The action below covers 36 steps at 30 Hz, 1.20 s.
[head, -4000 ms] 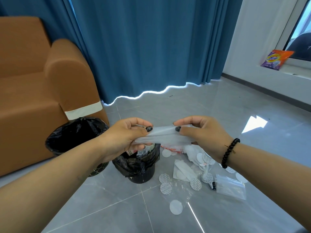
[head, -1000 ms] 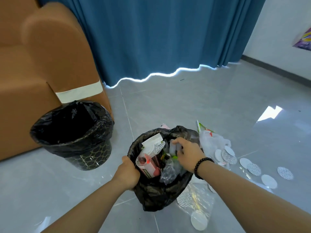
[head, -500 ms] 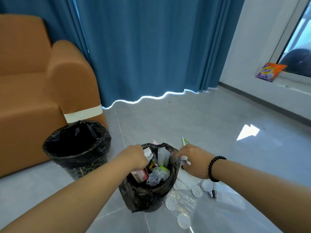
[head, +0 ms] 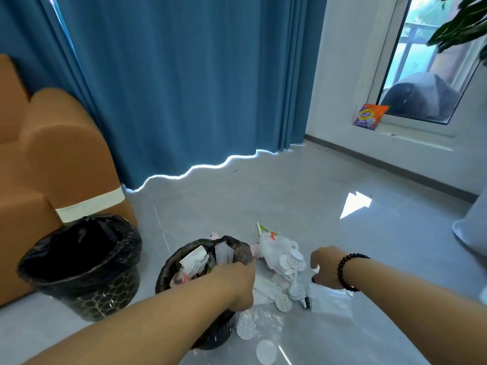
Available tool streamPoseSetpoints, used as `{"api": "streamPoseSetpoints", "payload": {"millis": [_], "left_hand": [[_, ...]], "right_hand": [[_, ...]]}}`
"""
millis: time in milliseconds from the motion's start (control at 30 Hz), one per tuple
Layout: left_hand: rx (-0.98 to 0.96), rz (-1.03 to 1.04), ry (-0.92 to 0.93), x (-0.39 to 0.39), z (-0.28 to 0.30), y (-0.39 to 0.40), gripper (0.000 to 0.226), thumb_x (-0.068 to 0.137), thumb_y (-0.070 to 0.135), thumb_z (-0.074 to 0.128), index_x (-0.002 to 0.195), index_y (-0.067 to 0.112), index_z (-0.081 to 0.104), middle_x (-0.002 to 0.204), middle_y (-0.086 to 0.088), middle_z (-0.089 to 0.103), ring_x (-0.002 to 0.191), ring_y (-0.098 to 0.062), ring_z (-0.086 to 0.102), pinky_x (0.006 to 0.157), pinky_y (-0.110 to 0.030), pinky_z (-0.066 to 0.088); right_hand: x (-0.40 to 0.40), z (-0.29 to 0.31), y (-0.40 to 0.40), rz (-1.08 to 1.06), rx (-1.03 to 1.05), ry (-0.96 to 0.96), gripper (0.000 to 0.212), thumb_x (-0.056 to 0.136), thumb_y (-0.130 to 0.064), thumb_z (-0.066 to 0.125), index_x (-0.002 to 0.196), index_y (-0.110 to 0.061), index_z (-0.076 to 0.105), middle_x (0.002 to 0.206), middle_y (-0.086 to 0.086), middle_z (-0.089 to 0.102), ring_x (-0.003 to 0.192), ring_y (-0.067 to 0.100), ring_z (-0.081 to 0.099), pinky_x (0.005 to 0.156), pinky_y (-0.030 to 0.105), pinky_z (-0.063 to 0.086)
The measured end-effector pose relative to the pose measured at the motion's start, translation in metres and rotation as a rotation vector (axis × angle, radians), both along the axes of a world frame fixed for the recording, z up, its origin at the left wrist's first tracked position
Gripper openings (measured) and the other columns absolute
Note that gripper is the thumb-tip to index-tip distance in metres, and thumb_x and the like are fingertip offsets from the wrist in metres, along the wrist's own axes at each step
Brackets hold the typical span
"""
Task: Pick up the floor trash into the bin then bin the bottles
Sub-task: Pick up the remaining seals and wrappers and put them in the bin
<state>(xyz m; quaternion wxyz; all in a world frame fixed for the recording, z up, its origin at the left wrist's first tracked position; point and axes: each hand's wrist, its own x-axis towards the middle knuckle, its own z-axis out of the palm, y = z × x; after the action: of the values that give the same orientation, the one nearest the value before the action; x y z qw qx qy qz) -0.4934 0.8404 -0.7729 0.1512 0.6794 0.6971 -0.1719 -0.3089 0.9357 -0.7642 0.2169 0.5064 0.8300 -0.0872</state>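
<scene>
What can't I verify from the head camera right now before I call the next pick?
- Left hand: its fingers are turned away, so its hold on the full bin rim is unclear.
- Right hand: motion blur; something white shows at its fingers, identity uncertain.
- Empty-looking bin: the dark liner hides its bottom.
- Bottles: none can be made out among the floor trash.
- White object: cut off by the right edge.

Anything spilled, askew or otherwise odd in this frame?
Yes. White round discs and clear plastic bags lie scattered on the floor beside the small bin. That bin is stuffed to its rim, while the larger bin beside it looks empty.
</scene>
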Motion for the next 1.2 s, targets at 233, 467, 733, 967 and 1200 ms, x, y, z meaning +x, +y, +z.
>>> {"api": "streamPoseSetpoints", "payload": {"millis": [233,467,733,967,1200], "left_hand": [[-0.047,-0.045,-0.171,-0.019,-0.038,0.016,0.043,0.094,0.025,0.047,0.132,0.012,0.034,0.132,-0.013,0.044,0.118,-0.034,0.047,0.089,-0.042,0.044],[0.087,-0.349,-0.021,-0.021,-0.102,0.047,0.039,0.087,0.018,0.052,0.125,0.013,0.044,0.129,-0.010,0.045,0.121,-0.028,0.042,0.094,-0.042,0.042],[0.168,-0.444,0.122,-0.008,-0.158,0.087,0.038,0.089,0.017,0.051,0.126,0.009,0.044,0.136,-0.015,0.041,0.138,-0.031,0.025,0.114,-0.040,0.022],[0.205,-0.360,0.134,-0.010,-0.175,0.093,0.028,0.086,0.020,0.047,0.114,0.015,0.048,0.120,-0.006,0.048,0.118,-0.025,0.042,0.090,-0.035,0.036],[0.218,-0.201,0.012,-0.041,-0.173,0.080,0.033,0.082,0.023,0.048,0.111,0.013,0.059,0.112,-0.007,0.059,0.105,-0.028,0.057,0.080,-0.038,0.049]], "right_hand": [[0.017,-0.050,0.037,-0.066,-0.052,-0.052,0.038,0.091,-0.024,0.050,0.126,-0.010,0.056,0.126,0.009,0.058,0.114,0.023,0.058,0.094,0.029,0.049],[0.029,-0.129,0.061,-0.050,-0.167,-0.157,0.041,0.090,-0.024,0.050,0.128,-0.012,0.051,0.130,0.008,0.054,0.118,0.022,0.054,0.098,0.031,0.047],[0.030,-0.208,0.076,-0.023,-0.267,-0.069,0.047,0.093,-0.029,0.050,0.138,-0.019,0.043,0.139,0.003,0.043,0.128,0.022,0.044,0.103,0.030,0.037],[0.061,-0.266,0.096,-0.135,-0.257,0.022,0.071,0.086,-0.027,0.060,0.146,-0.016,0.023,0.147,0.006,0.029,0.134,0.027,0.035,0.107,0.036,0.036],[0.077,-0.312,0.079,-0.145,-0.302,-0.028,0.100,0.082,-0.033,0.063,0.150,-0.017,-0.009,0.158,0.000,0.012,0.147,0.023,0.005,0.118,0.040,0.016]]}}
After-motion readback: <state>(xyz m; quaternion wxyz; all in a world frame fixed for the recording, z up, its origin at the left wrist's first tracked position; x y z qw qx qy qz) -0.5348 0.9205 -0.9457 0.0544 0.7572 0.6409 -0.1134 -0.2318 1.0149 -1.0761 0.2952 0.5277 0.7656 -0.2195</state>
